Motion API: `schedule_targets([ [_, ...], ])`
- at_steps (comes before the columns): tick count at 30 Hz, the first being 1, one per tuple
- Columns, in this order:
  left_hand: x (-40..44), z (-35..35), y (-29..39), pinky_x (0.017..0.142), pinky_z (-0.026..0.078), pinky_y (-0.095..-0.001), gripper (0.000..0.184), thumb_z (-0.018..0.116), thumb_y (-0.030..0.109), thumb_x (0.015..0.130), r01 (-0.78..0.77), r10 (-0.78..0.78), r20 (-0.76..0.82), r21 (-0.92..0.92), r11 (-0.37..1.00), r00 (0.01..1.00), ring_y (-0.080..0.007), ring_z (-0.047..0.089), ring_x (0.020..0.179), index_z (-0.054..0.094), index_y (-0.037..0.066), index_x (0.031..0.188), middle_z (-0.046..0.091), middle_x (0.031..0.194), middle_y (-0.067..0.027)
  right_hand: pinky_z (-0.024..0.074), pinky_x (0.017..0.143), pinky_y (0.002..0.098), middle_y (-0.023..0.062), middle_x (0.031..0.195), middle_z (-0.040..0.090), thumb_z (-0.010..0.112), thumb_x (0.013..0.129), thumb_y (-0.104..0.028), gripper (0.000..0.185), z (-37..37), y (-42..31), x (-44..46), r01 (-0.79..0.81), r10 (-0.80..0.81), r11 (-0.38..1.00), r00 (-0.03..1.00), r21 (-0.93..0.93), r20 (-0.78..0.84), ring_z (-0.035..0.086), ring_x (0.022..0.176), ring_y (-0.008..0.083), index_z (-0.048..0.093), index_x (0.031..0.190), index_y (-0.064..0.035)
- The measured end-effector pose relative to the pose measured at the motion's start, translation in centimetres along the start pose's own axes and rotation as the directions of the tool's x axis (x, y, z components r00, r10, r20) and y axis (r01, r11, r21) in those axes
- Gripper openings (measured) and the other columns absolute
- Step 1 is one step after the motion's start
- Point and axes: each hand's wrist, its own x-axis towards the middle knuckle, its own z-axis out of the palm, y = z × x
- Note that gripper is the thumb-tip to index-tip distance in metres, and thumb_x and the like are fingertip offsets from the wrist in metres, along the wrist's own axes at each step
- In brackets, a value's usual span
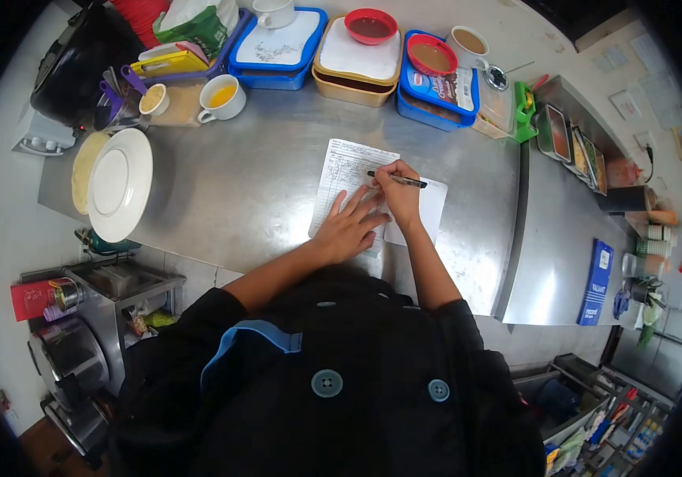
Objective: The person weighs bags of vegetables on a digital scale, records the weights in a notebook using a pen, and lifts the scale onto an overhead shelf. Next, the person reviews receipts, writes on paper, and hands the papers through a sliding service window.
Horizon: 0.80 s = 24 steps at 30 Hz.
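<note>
My right hand grips a dark pen, its tip resting near the upper part of a lined paper form with handwriting on it. Spread flat over the lower part of that form, my left hand presses it against the steel counter. A blank white sheet lies beside the form, partly under my right wrist. The left fingers reach close to the right hand and hide some of the writing.
White plates stand at the counter's left edge. Along the back are a cup of yellow liquid, blue-lidded tubs, red bowls and a green container. A blue record book lies on the right-hand surface.
</note>
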Motion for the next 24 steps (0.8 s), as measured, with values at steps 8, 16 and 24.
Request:
schedule_targets([
  [8, -0.1, 0.4, -0.1, 0.106, 0.014, -0.0572, 0.042, 0.058, 0.025, 0.079, -0.002, 0.002, -0.015, 0.021, 1.000, 1.000, -0.0313, 0.017, 0.136, 0.052, 0.021, 0.121, 0.030, 0.141, -0.0087, 0.0449, 0.056, 0.0280, 0.0076, 0.067, 0.061, 0.062, 0.073, -0.008, 0.009, 0.3, -0.5, -0.5, 0.109, -0.111, 0.971, 0.994, -0.214, 0.004, 0.059, 0.061, 0.0140, 0.057, 0.075, -0.0004],
  [16, 0.1, -0.1, 0.3, 0.105, 0.016, -0.0577, 0.042, 0.056, 0.021, 0.080, -0.011, 0.010, -0.039, -0.012, 1.000, 0.999, -0.0318, 0.016, 0.136, 0.050, 0.022, 0.122, 0.027, 0.144, -0.0068, 0.0461, 0.060, 0.0280, 0.0116, 0.069, 0.061, 0.062, 0.075, -0.006, 0.008, -5.1, -2.4, -3.0, 0.263, -0.357, 0.879, 0.916, -0.398, -0.184, 0.060, 0.065, 0.0154, 0.056, 0.075, -0.0001],
  [24, 0.1, -0.6, 0.5, 0.106, 0.015, -0.0563, 0.041, 0.055, 0.018, 0.081, 0.021, -0.021, 0.007, -0.034, 0.999, 1.000, -0.0305, 0.014, 0.137, 0.049, 0.025, 0.121, 0.024, 0.145, -0.0083, 0.0432, 0.062, 0.0229, 0.0070, 0.070, 0.060, 0.057, 0.082, -0.005, 0.006, -8.0, 0.5, -5.5, 0.103, -0.094, 0.995, 0.960, 0.018, -0.265, 0.054, 0.062, 0.0104, 0.056, 0.078, -0.0006],
])
